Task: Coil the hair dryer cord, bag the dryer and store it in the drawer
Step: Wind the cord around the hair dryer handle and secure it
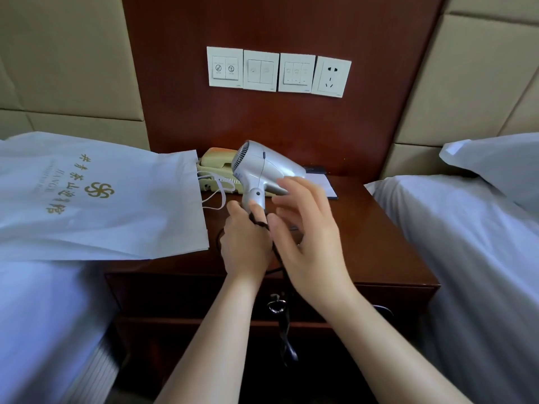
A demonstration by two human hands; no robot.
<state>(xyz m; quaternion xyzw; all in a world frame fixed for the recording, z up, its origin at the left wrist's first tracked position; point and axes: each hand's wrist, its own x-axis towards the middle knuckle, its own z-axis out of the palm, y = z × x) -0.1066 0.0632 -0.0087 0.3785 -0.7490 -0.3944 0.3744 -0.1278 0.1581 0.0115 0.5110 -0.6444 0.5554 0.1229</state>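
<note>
Two bare forearms (221, 330) reach up from the bottom edge toward a dark reddish wooden nightstand (379, 228) set between two white-sheeted beds (466, 243). The left hand (245, 243) has its fingers curled round the bottom of the handle of a silver plastic hair dryer (271, 170), holding it upright above the tabletop with the rear grille to the left and the barrel pointing right; held so, the handle serves as a steady post while the other hand deals with the lead. A thin black cord (284, 322) leaves the foot of the handle, loops over the left hand's fingers, passes between the two hands and drops over the front edge, past the metal ring pull (275, 306) of the closed drawer (204, 290). Most of its length hangs loose, so the coiling looks barely begun. The right hand (309, 237) is just beside the left, fingers straight and spread, blurred, gripping nothing; the cord runs on its palm side, and whether any fingertip touches it I cannot tell. A white carrier bag with gold print (102, 199) lies flat on the left bed, its mouth and string handles turned to the nightstand, likely so the dryer can go straight in. Behind the dryer sit a beige telephone (215, 167) and a white notepad (323, 185)
</note>
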